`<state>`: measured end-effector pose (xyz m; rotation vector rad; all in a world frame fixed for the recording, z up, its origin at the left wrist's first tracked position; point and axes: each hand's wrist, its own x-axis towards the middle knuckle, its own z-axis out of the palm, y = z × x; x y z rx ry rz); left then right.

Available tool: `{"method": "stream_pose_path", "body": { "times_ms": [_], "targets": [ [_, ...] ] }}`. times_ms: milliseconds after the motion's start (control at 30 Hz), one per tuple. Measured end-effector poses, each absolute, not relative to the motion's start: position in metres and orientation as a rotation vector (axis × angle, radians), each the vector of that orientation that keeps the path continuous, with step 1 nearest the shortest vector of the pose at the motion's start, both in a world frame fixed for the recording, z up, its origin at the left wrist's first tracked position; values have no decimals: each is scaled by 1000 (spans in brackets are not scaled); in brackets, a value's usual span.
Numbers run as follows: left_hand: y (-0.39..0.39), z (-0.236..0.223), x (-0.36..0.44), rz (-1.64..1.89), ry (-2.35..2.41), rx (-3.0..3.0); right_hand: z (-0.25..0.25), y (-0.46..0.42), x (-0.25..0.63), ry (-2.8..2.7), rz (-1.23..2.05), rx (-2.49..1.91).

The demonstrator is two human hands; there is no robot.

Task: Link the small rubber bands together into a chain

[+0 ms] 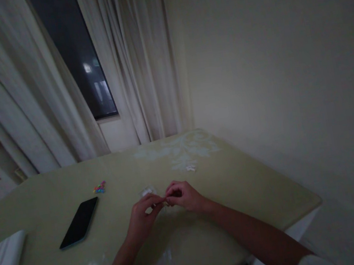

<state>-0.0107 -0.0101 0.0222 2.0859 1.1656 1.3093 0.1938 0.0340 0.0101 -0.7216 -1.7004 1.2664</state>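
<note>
Over the table (pixel 253 192), my left hand (pixel 143 215) and my right hand (pixel 186 197) meet fingertip to fingertip. Between them is a small gold-coloured piece (pixel 166 203), too small and blurred to name. The thumb and fingers of my left hand pinch it from one side. My right hand is closed, its thumb and index finger pressed together at the piece's other side. Just behind my left fingers lies a small clear and white packet (pixel 148 191), partly hidden by them.
A dark phone (pixel 80 223) lies left of my hands, with a little cluster of bright coloured pieces (pixel 99 188) beyond it. Small white bits (pixel 191 168) lie behind my right hand. White objects (pixel 5 258) sit at the far left. A wall (pixel 274 90) borders the right side.
</note>
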Motion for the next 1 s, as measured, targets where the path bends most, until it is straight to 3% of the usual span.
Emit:
{"method": "stream_pose_path", "body": {
  "times_ms": [167, 367, 567, 1000],
  "targets": [
    [-13, 28, -8, 1337, 1254, 2094, 3, 34, 187, -1679, 1301, -743],
    [-7, 34, -19, 1500, 1423, 1889, -2, 28, 183, -2147, 626, -899],
    [-2, 35, -27, 1551, 1397, 1764, -6, 32, 176, -2434, 263, -961],
    [-1, 34, -26, 1564, 1358, 1725, -5, 39, 181, -2514, 219, -968]
  ]
}}
